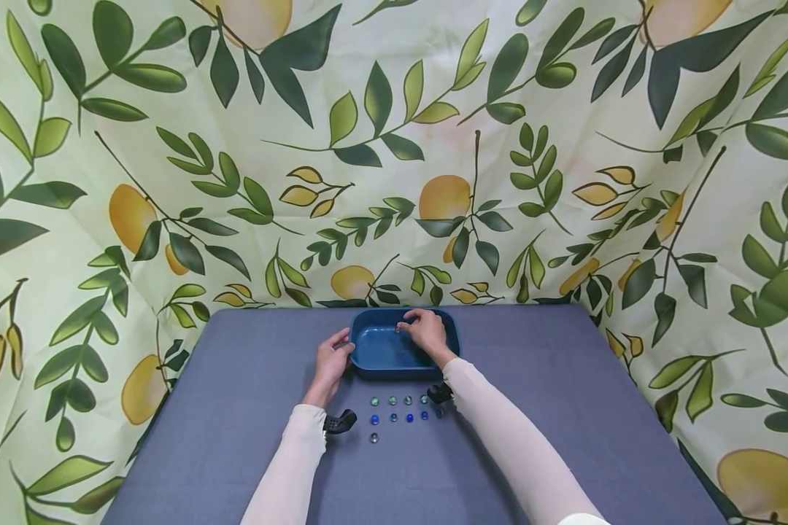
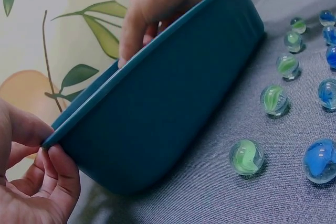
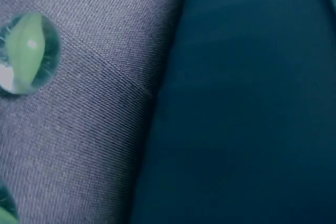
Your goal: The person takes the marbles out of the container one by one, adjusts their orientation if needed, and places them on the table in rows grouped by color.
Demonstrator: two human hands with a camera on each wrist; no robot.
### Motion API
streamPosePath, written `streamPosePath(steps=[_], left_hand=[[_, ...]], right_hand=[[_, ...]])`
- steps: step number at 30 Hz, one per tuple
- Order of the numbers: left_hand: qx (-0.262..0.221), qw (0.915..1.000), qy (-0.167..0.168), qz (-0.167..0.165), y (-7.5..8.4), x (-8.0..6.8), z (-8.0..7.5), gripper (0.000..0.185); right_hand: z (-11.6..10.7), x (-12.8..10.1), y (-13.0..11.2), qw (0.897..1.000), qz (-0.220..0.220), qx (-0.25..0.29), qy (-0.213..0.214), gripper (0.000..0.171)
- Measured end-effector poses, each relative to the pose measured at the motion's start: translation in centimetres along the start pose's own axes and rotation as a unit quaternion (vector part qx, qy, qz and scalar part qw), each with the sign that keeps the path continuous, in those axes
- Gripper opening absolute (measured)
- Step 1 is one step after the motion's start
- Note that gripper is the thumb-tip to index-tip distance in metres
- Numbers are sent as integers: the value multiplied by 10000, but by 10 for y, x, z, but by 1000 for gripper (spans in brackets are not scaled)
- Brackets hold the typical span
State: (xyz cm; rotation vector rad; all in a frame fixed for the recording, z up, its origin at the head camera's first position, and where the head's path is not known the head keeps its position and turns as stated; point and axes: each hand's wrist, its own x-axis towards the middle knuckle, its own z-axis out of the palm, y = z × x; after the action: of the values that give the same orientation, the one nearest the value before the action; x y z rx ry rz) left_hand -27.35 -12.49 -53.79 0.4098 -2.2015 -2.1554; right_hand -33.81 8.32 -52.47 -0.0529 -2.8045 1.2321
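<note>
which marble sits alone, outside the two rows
The clear marble nearest the person, below the left end of the blue row. The other marbles lie in two neat rows; this one forms a third row alone.

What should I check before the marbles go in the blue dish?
1. Blue dish sits flat on the table: ok.
2. Left hand pinches the dish's left rim: ok.
3. Right hand rests over the far right rim: ok; whether it holds a marble, cannot tell.
4. Dish looks empty inside: ok.
5. Green marbles and blue marbles lie in rows just in front of the dish: ok.
6. One marble sits apart, nearer the person: ok.
</note>
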Motion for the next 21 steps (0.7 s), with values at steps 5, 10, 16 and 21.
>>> streamPosePath(steps=[5,10,16,21], left_hand=[[5,10000,-13,-18,-1,1,0,45],[-22,10000,-33,-10,0,1,0,45],[-29,9999,-82,-83,0,0,0,47],[-37,9999,-85,-64,1,0,-1,47]], right_hand=[[7,3,2,9994,185,-306,8,25],[13,7,4,9981,360,-506,37,25],[18,9,4,9962,447,-745,-25,23],[20,10,5,9952,506,-832,-59,23]])
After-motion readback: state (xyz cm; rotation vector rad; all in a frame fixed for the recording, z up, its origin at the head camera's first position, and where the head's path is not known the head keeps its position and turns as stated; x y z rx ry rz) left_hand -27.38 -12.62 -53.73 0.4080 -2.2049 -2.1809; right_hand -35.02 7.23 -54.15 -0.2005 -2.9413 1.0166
